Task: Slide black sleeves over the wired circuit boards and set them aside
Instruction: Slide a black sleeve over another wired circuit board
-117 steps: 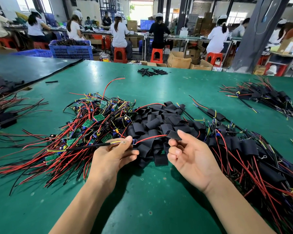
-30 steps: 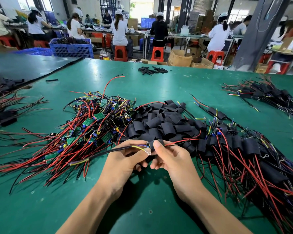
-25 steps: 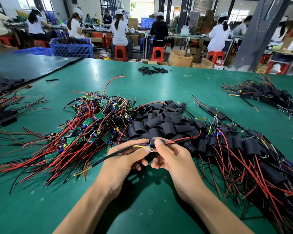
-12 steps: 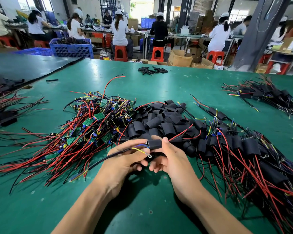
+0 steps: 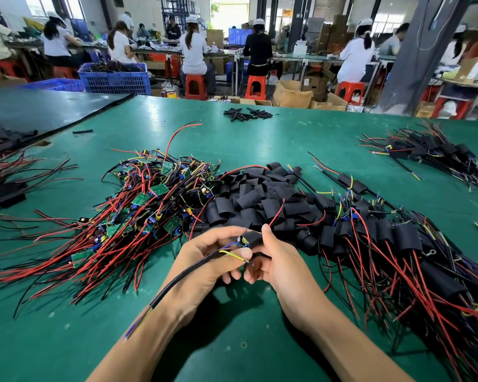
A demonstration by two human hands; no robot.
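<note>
Head view: left grip (image 5: 204, 260) curled round black cable (image 5: 188, 274) of wired board (image 5: 240, 240). Right grip (image 5: 279, 263) pinches black sleeve (image 5: 254, 237), board end showing at its mouth. Both held above green bench (image 5: 232, 340), beside loose sleeve pile (image 5: 260, 194).

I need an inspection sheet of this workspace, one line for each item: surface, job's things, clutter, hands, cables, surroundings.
Surface: green table, scuffed.
Job's things: bare wired circuit boards piled left; loose black sleeves heaped centre; sleeved boards piled right.
Clutter: black tube pieces at the far edge; another wired bundle far right.
Hands: left hand grips a black cable; right hand pinches a black sleeve at the cable's end.
Cables: yellow wire with ring terminal sticks out between the hands.
Surroundings: seated workers, red stools, blue crate, cardboard boxes.
</note>
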